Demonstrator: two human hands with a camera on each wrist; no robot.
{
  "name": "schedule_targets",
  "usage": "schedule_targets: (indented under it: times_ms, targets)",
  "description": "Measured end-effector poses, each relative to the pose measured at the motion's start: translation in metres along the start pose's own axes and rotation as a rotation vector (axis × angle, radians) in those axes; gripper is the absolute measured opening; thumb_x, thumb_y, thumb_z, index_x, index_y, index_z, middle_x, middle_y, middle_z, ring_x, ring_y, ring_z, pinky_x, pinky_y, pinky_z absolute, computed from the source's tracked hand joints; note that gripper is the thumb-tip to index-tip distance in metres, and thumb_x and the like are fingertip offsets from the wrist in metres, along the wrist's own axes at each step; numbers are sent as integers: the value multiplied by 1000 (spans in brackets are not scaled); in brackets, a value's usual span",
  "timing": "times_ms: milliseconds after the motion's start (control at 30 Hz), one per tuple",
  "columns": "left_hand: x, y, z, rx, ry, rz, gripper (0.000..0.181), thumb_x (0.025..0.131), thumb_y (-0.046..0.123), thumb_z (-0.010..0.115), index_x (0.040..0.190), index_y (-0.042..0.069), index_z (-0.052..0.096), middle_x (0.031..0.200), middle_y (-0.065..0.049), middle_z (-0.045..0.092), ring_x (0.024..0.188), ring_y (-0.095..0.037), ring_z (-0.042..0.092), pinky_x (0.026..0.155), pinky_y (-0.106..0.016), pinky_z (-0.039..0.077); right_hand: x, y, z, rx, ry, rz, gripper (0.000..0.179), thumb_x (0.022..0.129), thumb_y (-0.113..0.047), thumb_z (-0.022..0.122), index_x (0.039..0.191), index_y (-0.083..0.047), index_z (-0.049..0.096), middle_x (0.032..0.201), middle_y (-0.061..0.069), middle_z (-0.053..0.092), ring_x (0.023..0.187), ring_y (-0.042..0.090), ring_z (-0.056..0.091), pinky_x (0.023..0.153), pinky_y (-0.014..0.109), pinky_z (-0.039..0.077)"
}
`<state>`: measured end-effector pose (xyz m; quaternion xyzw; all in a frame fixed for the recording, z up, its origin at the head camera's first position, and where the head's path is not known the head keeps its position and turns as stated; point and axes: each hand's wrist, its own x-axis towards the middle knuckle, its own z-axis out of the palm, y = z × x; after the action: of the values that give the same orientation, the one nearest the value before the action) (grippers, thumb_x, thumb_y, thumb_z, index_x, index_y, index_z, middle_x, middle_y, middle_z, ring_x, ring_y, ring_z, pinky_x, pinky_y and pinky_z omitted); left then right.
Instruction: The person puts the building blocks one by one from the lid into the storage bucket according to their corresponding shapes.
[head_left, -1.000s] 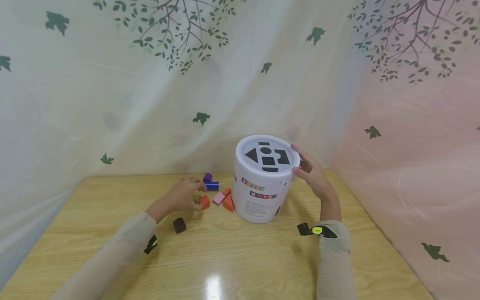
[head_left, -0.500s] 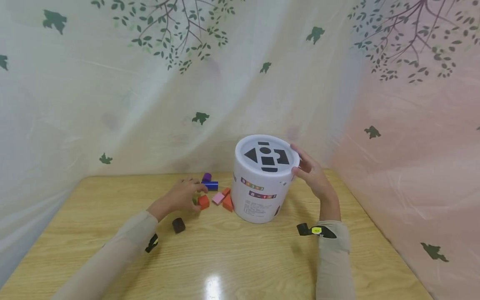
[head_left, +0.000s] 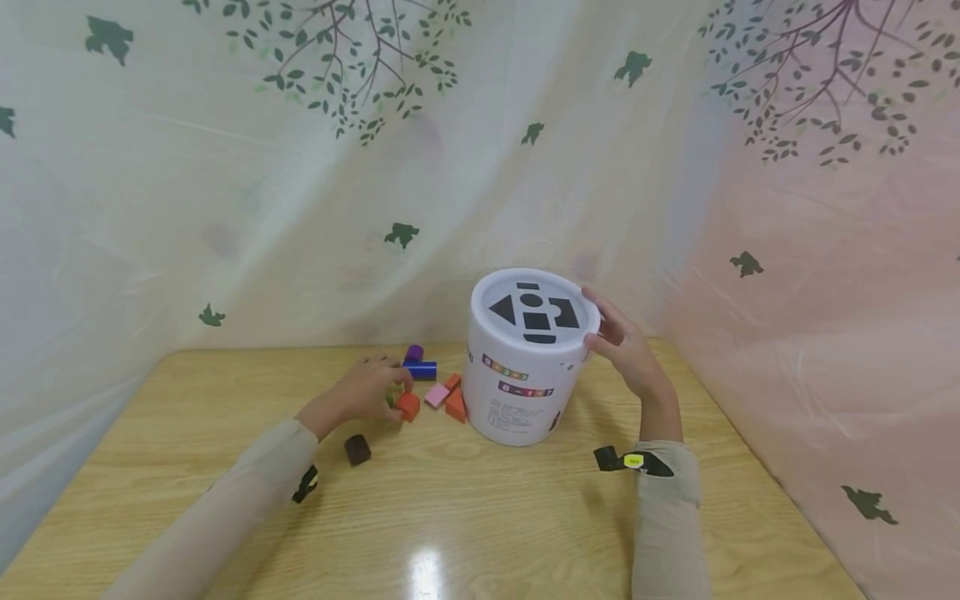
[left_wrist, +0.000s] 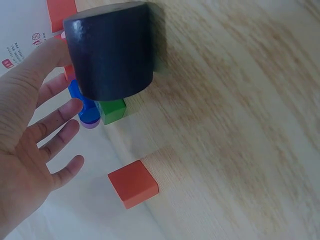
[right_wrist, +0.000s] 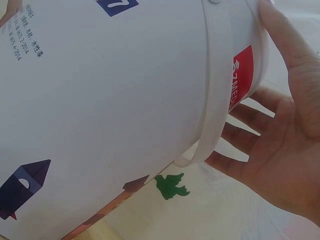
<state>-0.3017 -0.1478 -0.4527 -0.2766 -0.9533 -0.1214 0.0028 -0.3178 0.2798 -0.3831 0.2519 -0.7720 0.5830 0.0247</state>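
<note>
My left hand (head_left: 367,389) reaches over the loose blocks, thumb and forefinger pinching an orange block (head_left: 407,407). In the left wrist view, a dark cylinder block (left_wrist: 110,52) in the foreground hides the thumb tip and most of the pinched block; the other fingers (left_wrist: 55,120) are spread. A green block (left_wrist: 113,111) lies beyond the cylinder. My right hand (head_left: 630,350) grips the upper rim of a white shape-sorter bucket (head_left: 517,392), thumb at the lid edge. The bucket stands upright, its lid (head_left: 551,312) cut with a triangle, circle, square and other holes.
Left of the bucket lie a pink block (head_left: 437,396), an orange triangular block (head_left: 456,406), a blue cylinder (head_left: 422,371) and a purple block (head_left: 415,353). Another red-orange block (left_wrist: 132,184) shows in the left wrist view. A printed curtain (head_left: 315,208) hangs behind the wooden table (head_left: 480,517).
The orange block at my left fingertips has tilted slightly, and the thumb and forefinger have drawn closer on it. My right hand and the bucket stay in place.
</note>
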Motion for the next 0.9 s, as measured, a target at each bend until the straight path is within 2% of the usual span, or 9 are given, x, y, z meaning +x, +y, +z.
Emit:
schedule_targets:
  times_ms: [567, 900]
  targets:
    - [0, -2, 4, 9, -9, 0, 32, 73, 35, 87, 88, 19, 63, 98, -1, 62, 93, -22, 47, 86, -47, 42, 0, -1, 0, -15, 5, -2, 72, 99, -17, 65, 161, -22, 30, 167, 3, 32, 152, 35, 33, 117, 63, 31]
    - [0, 0, -5, -10, 0, 1, 32, 74, 33, 87, 91, 14, 67, 100, -4, 64, 92, -21, 52, 87, -48, 46, 0, 0, 0, -9, 6, 0, 72, 99, -15, 64, 161, -22, 29, 167, 4, 31, 153, 36, 32, 117, 64, 30]
